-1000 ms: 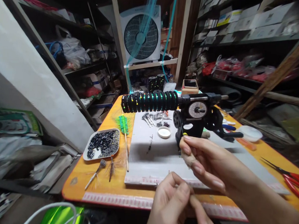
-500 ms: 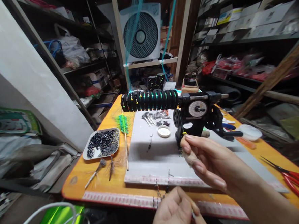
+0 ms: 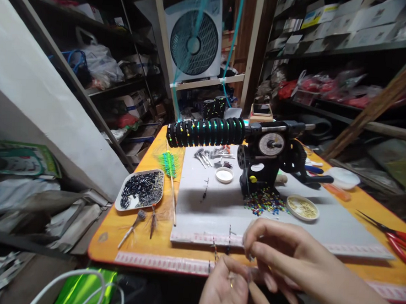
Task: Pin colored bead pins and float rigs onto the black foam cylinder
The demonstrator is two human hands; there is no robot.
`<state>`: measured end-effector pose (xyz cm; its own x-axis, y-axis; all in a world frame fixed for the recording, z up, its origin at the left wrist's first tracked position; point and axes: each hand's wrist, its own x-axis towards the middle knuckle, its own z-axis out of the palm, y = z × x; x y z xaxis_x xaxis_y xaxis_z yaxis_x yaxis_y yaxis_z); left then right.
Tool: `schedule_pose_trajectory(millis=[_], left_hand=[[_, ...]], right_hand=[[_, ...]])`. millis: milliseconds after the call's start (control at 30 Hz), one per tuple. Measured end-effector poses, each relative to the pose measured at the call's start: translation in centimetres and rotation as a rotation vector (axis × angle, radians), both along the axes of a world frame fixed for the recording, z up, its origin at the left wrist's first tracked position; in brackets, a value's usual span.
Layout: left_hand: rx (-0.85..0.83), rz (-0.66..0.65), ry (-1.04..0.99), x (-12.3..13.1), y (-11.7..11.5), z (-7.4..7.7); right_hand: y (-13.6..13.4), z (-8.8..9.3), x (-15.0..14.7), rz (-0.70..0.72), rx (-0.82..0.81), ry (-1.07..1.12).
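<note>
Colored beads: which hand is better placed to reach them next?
Right hand, probably: it sits just below the colored beads in view, while the left hand is lower and farther away.

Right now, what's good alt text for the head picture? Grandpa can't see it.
A bare left hand and bare right hand hover close together at an orange table; what they hold is unclear. Beyond them: a black machine with a ribbed black roller, scattered multicoloured beads, and a white square tray of shiny dark pieces.

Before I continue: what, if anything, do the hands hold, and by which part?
Left hand: apparently a tiny, shiny, gold-coloured piece; gripped part hidden. Right hand: cannot tell.
</note>
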<state>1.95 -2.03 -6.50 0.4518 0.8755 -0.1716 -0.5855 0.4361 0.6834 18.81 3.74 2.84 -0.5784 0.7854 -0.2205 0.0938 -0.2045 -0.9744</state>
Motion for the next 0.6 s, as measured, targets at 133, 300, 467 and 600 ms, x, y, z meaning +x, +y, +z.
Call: schedule_pose_trajectory(millis=[133, 300, 467, 600], left_hand=[[0.032, 0.016, 0.000, -0.2, -0.4, 0.1], [-0.036, 0.036, -0.078, -0.1, -0.6, 0.7], [-0.027, 0.008, -0.118, 0.2, -0.3, 1.1], [0.034, 0.022, -0.212, 1.2, -0.3, 1.3]], right_hand=[[-0.5, -1.1, -0.3, -0.127, 0.038, 0.034], [-0.6, -1.6, 0.1, -0.185, 0.088, 0.037], [-0.7, -1.2, 0.0, -0.206, 0.091, 0.060], [-0.7, -0.7, -0.5, -0.166, 0.053, 0.099]])
